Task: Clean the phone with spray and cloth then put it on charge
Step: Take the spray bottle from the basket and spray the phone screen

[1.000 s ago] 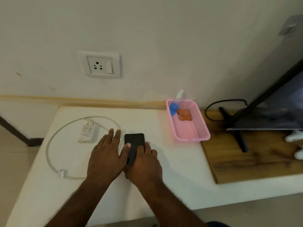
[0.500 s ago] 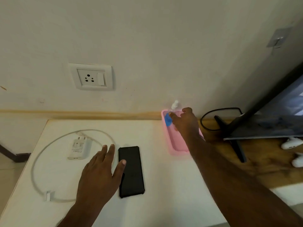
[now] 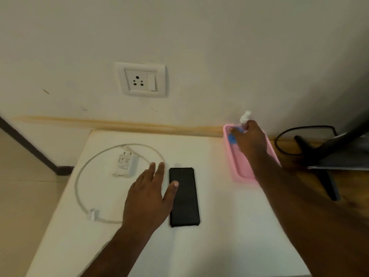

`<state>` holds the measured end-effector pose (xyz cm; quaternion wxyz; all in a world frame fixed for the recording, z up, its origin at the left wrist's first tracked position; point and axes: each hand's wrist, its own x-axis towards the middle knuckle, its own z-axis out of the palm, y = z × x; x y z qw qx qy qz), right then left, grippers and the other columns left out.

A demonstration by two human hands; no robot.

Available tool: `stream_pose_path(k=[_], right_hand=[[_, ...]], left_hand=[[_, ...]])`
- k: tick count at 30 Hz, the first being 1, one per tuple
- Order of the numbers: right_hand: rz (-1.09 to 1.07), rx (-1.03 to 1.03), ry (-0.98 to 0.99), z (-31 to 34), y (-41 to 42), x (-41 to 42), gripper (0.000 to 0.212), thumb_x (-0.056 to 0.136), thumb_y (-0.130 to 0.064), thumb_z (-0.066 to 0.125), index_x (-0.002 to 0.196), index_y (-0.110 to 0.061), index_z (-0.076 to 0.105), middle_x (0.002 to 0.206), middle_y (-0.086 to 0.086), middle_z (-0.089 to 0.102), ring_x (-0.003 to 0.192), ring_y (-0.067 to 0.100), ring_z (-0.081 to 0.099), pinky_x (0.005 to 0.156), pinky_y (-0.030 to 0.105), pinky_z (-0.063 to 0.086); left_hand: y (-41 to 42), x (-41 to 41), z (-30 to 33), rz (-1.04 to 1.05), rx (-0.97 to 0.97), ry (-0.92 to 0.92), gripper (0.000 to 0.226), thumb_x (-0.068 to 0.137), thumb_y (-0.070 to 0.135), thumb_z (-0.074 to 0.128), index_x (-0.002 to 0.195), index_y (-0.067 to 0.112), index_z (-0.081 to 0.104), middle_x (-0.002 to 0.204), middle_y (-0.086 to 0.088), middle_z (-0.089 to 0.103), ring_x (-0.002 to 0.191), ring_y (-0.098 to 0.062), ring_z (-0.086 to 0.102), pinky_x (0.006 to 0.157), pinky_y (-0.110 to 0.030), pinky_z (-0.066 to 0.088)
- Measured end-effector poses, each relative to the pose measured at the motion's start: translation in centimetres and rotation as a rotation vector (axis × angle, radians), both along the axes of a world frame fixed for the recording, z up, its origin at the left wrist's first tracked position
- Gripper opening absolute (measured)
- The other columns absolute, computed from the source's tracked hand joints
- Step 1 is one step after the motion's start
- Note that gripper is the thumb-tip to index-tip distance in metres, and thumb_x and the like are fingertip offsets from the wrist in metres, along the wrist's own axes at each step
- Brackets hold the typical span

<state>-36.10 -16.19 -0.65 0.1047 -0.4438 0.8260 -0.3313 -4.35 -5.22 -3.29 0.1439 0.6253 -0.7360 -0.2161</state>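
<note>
White matte tabletop (image 3: 219, 226) | flat black rectangular phone (image 3: 186, 198) | coiled white cable (image 3: 79, 176)

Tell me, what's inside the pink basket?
A spray bottle with a blue label stands in the pink basket; the right hand reaches in and hides the rest.

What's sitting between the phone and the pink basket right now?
Nothing: in the head view, only bare white table lies between the phone and the pink basket.
</note>
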Motion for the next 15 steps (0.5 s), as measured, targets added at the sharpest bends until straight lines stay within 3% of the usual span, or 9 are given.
stream_pose_path(k=[2,5,8,11,15], right_hand=[[-0.013,-0.071,-0.015,1.1,0.8,0.4,0.039,0.080,-0.051,0.071,0.101,-0.022,0.056,0.091,-0.004,0.063,0.084,0.024,0.066,0.072,0.036,0.057],[-0.018,-0.165,0.049,3.8,2.0,1.6,0.048,0.077,-0.055,0.072,0.106,-0.019,0.058,0.099,-0.001,0.067,0.084,0.020,0.063,0.068,0.024,0.046],[0.066,-0.250,0.012,7.0,4.0,3.9,0.048,0.077,-0.055,0.073,0.109,-0.022,0.058,0.097,-0.012,0.065,0.083,0.010,0.061,0.063,0.014,0.041],[0.215,-0.278,-0.141,8.4,7.2,7.8,0.041,0.079,-0.051,0.074,0.109,-0.028,0.058,0.095,-0.015,0.066,0.084,0.002,0.065,0.063,0.007,0.047],[0.416,-0.102,-0.290,5.2,11.9,13.3,0.048,0.080,-0.053,0.068,0.121,-0.031,0.058,0.108,-0.018,0.066,0.098,-0.006,0.059,0.065,0.008,0.049]], left_hand=[[0.1,-0.1,0.0,-0.004,-0.005,0.006,0.090,0.084,0.077,0.005,0.159,0.028,0.017,0.167,-0.002,0.019,0.152,-0.020,0.021,0.120,-0.037,0.021],[0.2,-0.1,0.0,-0.028,-0.019,0.018,0.087,0.088,0.075,0.009,0.158,0.026,0.020,0.166,-0.004,0.022,0.151,-0.022,0.023,0.120,-0.038,0.023],[0.2,0.0,0.4,-0.014,-0.035,0.083,0.086,0.089,0.075,0.010,0.157,0.025,0.025,0.164,-0.004,0.028,0.150,-0.021,0.027,0.120,-0.038,0.025],[0.4,-0.1,1.0,0.023,-0.052,0.253,0.078,0.093,0.075,0.017,0.154,0.028,0.033,0.159,0.004,0.038,0.146,-0.015,0.033,0.116,-0.032,0.026],[0.9,-0.6,2.0,0.051,0.031,0.593,0.070,0.089,0.079,0.024,0.147,0.042,0.040,0.151,0.017,0.046,0.135,0.001,0.039,0.111,-0.026,0.031]])
